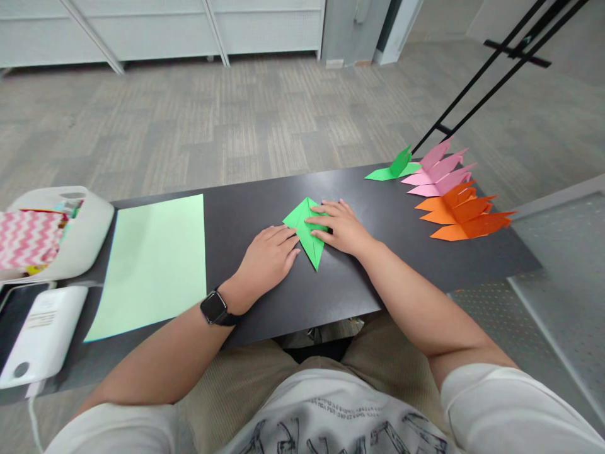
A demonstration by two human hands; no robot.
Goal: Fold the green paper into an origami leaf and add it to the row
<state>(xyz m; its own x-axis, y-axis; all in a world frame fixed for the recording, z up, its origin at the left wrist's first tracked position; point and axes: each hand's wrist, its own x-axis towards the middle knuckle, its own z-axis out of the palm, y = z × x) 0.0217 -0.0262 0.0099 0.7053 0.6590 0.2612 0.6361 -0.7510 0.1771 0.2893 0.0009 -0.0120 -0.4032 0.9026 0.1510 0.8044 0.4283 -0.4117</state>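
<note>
A bright green folded paper kite shape [308,234] lies flat on the dark table, its long point toward me and crease lines showing on its face. My right hand [341,226] rests over its right side with the fingers spread across the paper. At the left edge of the paper is my left hand [270,257], palm down, fingers stretched out and their tips at the paper. A black smartwatch [214,308] is on my left wrist. The fingers cover part of the paper's right edge.
Light green sheets [155,265] lie at left, beside a white basket [97,230] and a white power bank [45,334] with a cable. Folded paper cranes stand at right: green [397,167], pink [439,173] and orange [460,217]. A black metal stand [491,69] rises behind them.
</note>
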